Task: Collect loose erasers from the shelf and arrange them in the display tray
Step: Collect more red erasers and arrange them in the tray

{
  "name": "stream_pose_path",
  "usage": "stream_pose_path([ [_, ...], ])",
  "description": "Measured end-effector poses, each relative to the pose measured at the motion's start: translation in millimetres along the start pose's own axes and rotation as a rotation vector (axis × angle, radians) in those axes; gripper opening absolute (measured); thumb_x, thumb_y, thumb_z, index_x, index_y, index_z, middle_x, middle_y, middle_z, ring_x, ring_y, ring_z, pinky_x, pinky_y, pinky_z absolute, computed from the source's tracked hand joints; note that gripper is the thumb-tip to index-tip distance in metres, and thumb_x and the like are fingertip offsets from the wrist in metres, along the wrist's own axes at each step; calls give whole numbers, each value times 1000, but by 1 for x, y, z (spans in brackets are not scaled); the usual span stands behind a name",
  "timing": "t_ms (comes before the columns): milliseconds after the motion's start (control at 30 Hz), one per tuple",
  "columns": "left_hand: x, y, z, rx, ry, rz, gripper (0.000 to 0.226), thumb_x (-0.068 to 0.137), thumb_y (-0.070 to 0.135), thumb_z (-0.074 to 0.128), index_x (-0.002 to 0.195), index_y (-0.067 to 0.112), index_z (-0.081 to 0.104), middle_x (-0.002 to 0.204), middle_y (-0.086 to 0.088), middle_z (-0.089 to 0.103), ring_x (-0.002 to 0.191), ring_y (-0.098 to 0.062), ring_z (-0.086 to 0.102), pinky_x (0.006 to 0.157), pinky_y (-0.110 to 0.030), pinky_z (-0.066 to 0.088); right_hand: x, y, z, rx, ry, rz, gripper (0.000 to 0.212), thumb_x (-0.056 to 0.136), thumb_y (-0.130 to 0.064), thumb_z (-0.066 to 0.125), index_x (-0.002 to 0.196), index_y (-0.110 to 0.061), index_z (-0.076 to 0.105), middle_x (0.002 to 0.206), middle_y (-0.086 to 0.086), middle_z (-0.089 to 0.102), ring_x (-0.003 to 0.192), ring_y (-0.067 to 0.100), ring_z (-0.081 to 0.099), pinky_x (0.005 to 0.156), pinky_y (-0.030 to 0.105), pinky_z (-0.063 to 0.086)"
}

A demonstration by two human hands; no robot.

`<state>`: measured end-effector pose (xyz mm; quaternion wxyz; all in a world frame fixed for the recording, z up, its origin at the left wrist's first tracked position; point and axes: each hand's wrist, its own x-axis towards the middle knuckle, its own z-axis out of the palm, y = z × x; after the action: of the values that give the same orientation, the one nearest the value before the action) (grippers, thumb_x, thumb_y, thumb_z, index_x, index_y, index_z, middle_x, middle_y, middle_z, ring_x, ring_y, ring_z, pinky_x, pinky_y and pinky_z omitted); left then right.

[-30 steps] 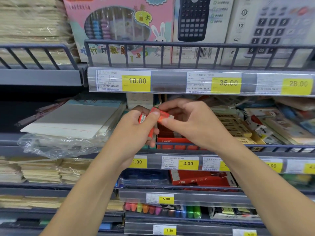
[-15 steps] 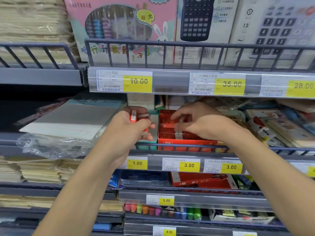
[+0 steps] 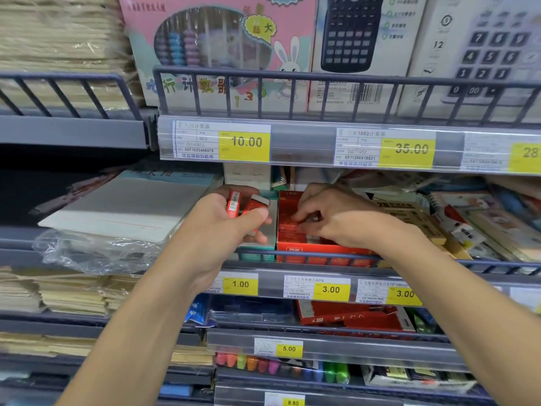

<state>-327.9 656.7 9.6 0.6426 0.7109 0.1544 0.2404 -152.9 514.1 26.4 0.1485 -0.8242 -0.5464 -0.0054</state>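
The red display tray (image 3: 319, 247) sits at the shelf's front rail, my right hand (image 3: 336, 218) pinching one sleeved eraser into its rows. My left hand (image 3: 222, 221) grips spare erasers (image 3: 243, 205): light, firm, slick-wrapped, best pinched on long sides.

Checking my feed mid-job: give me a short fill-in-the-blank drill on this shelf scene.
1. The left hand grips loose red-sleeved ____.
2. The right hand reaches into the ____ cardboard display tray.
3. The yellow price tag below that tray reads ____.

Missing words: erasers; red; 3.00
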Motion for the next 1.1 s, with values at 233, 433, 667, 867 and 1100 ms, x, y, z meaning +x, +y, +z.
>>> stream_pose_path([
  [233,-1,1,6,-84,-63,35,14,95,12,71,109,10,72,88,-10,79,71,-17,72,70,-22,58,-14,-7,-3,592,138,39,34,89,-32,74,122,-35,68,100,-14,72,92,6,67,83,23,51],
  [433,-2,1,9,-144,-132,56,22,90,24,73,99,5,79,88,-13,78,75,-17,71,71,-24,58,-26,-12,-4,883,83,-123,30,90,-25,74,119,-30,69,102,2,75,94,19,70,83,31,54],
  [667,-6,3,14,-108,-63,-4,35,84,44,72,95,11,72,64,-5,65,51,-14,53,49,-19,47,-28,-16,8,1264,235,-162,26,87,-13,70,111,-20,73,110,5,75,103,20,70,88,29,55],
  [867,0,1,12,15,60,-18,21,103,28,58,88,13,60,47,10,43,38,-8,27,37,-19,25,-36,-12,-5,1232,369,-34,14,90,-19,65,98,-10,71,94,9,76,99,35,72,92,47,57],
  [1100,4,2,5,-46,124,-76,15,99,16,48,98,5,58,60,3,49,43,-7,33,41,-19,29,-39,19,-23,376,217,231,26,88,-43,73,112,-34,68,104,-18,69,99,2,64,87,17,47],
])
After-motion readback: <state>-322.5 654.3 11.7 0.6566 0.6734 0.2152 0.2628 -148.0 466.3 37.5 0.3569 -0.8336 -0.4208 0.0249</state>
